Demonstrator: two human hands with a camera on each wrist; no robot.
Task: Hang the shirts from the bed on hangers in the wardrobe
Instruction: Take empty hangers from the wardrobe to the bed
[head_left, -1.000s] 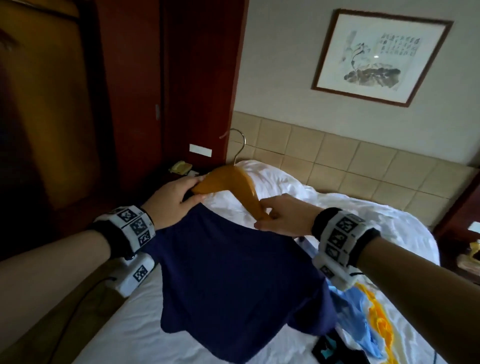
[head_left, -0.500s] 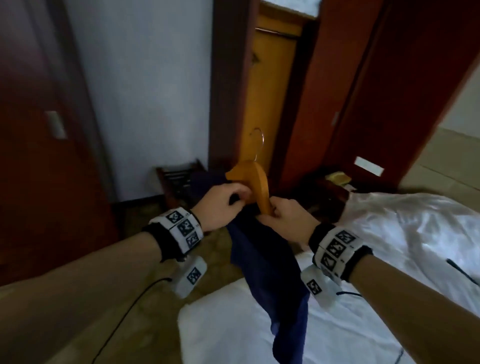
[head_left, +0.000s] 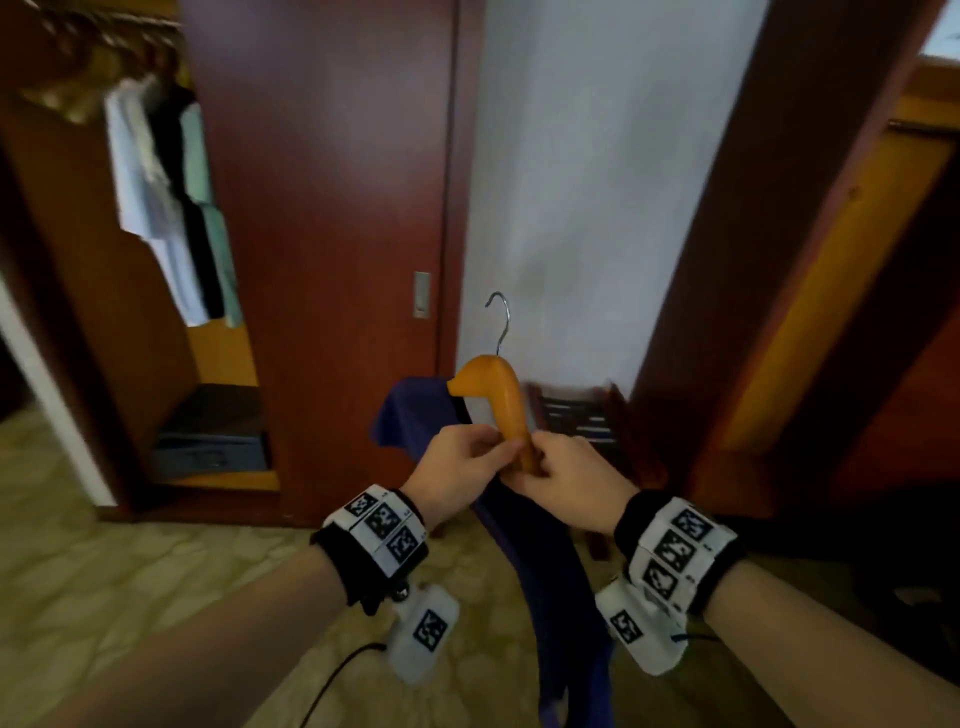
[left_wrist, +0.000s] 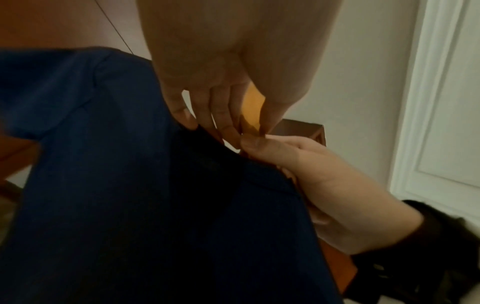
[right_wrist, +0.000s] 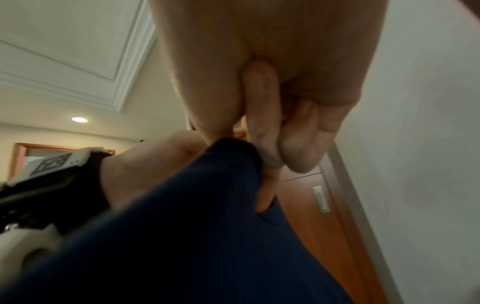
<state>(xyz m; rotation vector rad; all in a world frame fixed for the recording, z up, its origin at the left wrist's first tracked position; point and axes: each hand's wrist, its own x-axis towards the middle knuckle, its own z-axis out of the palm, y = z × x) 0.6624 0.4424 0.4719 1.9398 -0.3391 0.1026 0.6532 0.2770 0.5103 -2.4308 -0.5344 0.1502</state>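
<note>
We hold the hanger (head_left: 501, 410) up in front of us, end-on, its metal hook (head_left: 500, 322) pointing up, with the navy shirt (head_left: 540, 582) draped on it and trailing down between our forearms. Our left hand (head_left: 457, 465) pinches the shirt's edge against the hanger's near arm, fingertips (left_wrist: 226, 131) closed on cloth and wood; our right hand (head_left: 569, 480) has its thumb and fingers curled round the same end, gripping wood and fabric together. A second ago the shirt hung spread out over the bed, and half a second ago the bed's white corner was still below our wrists; now we have turned fully away, so only floor (head_left: 130, 582) lies under the shirt. The wardrobe (head_left: 322, 208), unseen before, stands ahead on the left with its door slid open, and shirts (head_left: 166, 208) already hang inside. Our hands have drawn closer together and now nearly touch.
</note>
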